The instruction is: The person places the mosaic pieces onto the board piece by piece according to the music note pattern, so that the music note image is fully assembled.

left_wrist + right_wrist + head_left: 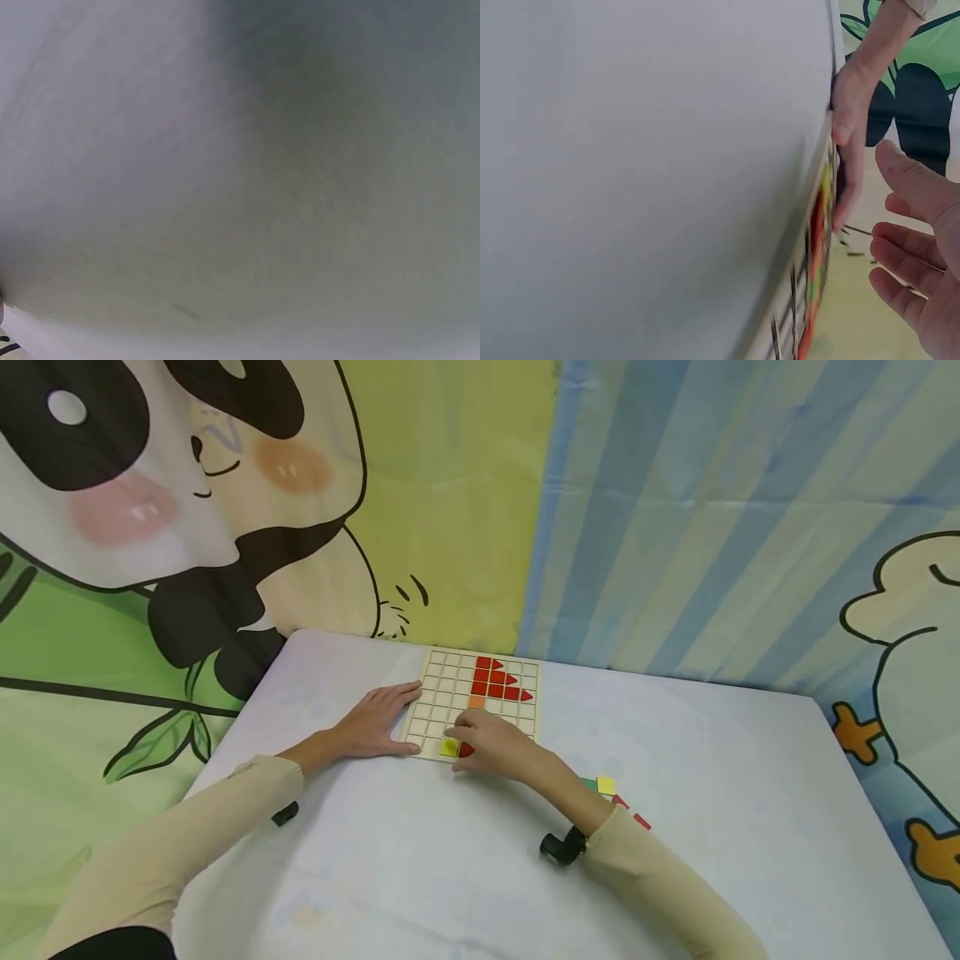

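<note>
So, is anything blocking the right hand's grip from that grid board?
Nothing visible: the right wrist view shows open space between the right hand's grip and the grid board. The left hand is at its left edge.

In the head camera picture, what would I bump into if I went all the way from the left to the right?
The big cartoon panda → the left hand → the grid board → the yellow square on the table → the rightmost red piece → the white cartoon animal with orange feet.
</note>
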`<state>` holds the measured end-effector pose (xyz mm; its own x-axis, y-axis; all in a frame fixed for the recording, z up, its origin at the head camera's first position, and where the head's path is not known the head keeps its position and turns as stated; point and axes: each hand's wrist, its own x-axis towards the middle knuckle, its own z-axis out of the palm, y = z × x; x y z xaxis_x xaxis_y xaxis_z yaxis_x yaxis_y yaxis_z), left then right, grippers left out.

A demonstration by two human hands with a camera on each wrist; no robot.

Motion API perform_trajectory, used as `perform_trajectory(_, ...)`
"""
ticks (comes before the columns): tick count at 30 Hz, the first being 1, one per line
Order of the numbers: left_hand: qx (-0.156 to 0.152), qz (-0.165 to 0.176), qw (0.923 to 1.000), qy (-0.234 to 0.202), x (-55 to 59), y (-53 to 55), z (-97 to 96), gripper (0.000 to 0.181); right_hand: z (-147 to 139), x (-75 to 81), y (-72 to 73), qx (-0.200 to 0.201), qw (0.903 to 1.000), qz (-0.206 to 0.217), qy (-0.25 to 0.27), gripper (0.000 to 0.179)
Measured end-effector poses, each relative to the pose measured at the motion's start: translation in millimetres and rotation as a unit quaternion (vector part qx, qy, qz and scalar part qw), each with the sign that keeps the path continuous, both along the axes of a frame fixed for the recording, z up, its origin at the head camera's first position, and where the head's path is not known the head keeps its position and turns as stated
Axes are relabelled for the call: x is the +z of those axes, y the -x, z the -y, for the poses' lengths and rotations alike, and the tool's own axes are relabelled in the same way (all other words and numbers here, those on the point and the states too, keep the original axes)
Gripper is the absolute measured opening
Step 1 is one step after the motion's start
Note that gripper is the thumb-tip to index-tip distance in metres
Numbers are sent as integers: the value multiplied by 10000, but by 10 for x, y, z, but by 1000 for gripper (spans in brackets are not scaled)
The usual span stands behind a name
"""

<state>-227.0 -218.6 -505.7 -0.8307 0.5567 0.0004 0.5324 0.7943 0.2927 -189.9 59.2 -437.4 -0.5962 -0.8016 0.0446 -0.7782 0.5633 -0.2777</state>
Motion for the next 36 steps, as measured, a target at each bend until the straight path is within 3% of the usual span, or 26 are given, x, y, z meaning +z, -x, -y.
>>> perform_trajectory(6, 48, -48, 10000, -51, -44, -10, 16, 106, -701, 140, -93, -378, 9992, -123, -99, 46)
perform_trajectory(12, 5, -194, 9998, -35, -76, -4, 29, 106, -1501, 54, -228, -1092, 9937, 176, -151, 48)
perform_trajectory(17, -21, -191, 9998, -24, -82, 8, 32, 106, -1919, -44, -413, -1611, 9853, 551, -155, 48)
perform_trajectory(23, 31, -133, 9999, -54, -47, 13, 31, 106, -2112, -117, -556, -2003, 9772, 698, -109, 43)
perform_trajectory(29, 44, -62, 9999, -69, -34, -1, 19, 106, -2157, -178, -595, -2078, 9757, 692, -117, 45)
perform_trajectory(36, 7, -98, 9999, -97, -46, -1, -4, 105, -2093, -277, -601, -2092, 9777, 180, -94, 39)
